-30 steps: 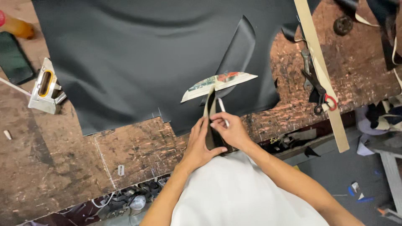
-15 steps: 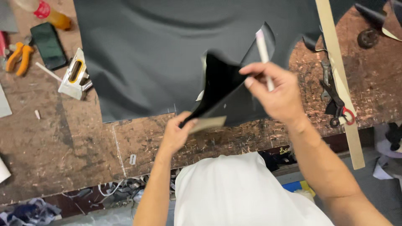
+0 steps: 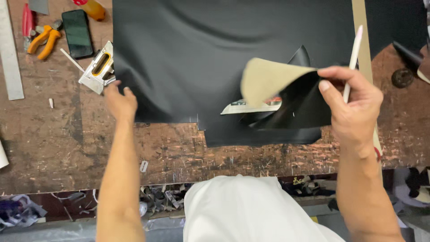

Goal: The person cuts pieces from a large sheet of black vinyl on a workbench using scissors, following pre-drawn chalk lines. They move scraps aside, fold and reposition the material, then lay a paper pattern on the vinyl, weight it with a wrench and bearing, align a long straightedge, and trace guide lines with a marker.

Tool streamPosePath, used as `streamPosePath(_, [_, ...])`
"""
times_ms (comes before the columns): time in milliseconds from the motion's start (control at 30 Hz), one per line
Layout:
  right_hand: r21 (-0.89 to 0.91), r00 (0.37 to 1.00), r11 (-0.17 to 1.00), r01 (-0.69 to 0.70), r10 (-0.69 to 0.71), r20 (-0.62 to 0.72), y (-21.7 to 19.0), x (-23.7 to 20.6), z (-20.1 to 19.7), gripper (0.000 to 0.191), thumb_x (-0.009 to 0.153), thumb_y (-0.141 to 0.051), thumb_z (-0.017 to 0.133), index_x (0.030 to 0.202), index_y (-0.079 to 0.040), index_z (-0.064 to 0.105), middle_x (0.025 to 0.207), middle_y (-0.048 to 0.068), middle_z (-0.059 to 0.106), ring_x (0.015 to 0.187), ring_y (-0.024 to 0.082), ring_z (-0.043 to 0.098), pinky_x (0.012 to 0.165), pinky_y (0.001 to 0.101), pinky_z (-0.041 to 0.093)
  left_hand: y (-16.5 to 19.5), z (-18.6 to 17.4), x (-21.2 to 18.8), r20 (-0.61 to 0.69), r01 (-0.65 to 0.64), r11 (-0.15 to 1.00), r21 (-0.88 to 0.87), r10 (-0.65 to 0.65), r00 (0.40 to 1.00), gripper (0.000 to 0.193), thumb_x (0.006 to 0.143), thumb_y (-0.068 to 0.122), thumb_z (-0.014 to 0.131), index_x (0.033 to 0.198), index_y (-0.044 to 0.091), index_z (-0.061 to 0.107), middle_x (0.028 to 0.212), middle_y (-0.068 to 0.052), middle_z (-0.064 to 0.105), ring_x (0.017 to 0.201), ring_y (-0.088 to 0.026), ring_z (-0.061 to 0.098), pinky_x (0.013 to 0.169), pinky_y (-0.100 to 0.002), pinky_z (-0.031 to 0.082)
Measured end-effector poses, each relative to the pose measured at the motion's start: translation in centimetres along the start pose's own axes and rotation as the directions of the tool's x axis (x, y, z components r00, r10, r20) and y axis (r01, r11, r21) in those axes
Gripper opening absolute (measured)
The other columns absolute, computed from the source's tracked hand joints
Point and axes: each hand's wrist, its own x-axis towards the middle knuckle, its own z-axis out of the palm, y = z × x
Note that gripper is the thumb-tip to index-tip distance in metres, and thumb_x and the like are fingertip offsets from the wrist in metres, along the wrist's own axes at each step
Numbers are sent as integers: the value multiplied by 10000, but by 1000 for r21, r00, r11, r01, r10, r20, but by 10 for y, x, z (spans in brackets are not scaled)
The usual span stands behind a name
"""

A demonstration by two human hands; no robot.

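A large black leather-like sheet (image 3: 201, 54) covers the far half of the scarred wooden bench (image 3: 58, 143). My right hand (image 3: 351, 110) is raised at the right, pinching a cut black piece (image 3: 304, 107) whose tan underside (image 3: 268, 80) folds over toward me. The same hand also holds a white pen (image 3: 354, 49) upright. Under the lifted piece a printed paper pattern (image 3: 251, 106) lies on the sheet. My left hand (image 3: 120, 101) reaches to the sheet's left edge and touches it, close to a metal staple gun (image 3: 96, 69). Its fingers are foreshortened, so their grip is unclear.
At the far left lie a dark phone (image 3: 77, 33), orange-handled pliers (image 3: 42, 40), a steel ruler (image 3: 11, 54) and an orange bottle (image 3: 92, 8). A long wooden strip (image 3: 360, 27) runs along the right side. Scraps (image 3: 156, 199) hang below the bench's near edge.
My right hand lifted the cut piece off the sheet and carried it right. My left hand let go of the piece and moved left to the sheet's edge.
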Motion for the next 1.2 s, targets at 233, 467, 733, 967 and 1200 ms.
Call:
streamPosePath(233, [-92,965,961,-261,260,-27,30,-10,9,222,1000,26,688,1218,-2,718,916,-79,598,760,-9,464,643,157,312,-58,-20,70,140,-257,886,385,220,965,751,823,122,734,1535,85,495,1556,-266,422,1416,-441,364,1103,-577,262])
streamPosePath(467, [-56,939,938,-342,340,-51,39,16,27,248,987,9,705,1233,-13,727,834,-96,529,692,-2,396,584,177,251,-78,-23,111,304,-347,881,322,251,919,649,947,208,708,1560,105,520,1607,-212,421,1493,-388,377,1185,-561,264])
streamPosePath(733, [-187,979,973,-132,158,132,-9,81,115,192,972,-56,742,1164,-62,758,1000,-9,693,866,53,592,759,206,468,-125,-51,113,297,-204,815,542,40,954,647,955,340,718,1527,68,585,1450,-248,535,1279,-453,529,1019,-556,437])
streamPosePath(967, [391,876,907,-156,-56,479,-24,91,168,245,1061,-69,657,1305,-70,673,1271,82,700,1148,140,716,1031,302,582,-151,-69,47,5,-264,768,583,322,947,460,942,144,597,1347,-67,538,1250,-239,591,1128,-422,588,972,-512,510])
streamPosePath(1200, [-132,945,982,-136,168,280,92,37,62,248,1018,-106,633,1242,-37,712,1209,100,755,1128,192,707,986,312,539,-34,-11,-108,-198,-100,951,293,163,967,475,1023,-25,641,1465,-134,507,1414,-314,557,1379,-470,555,1216,-518,433])
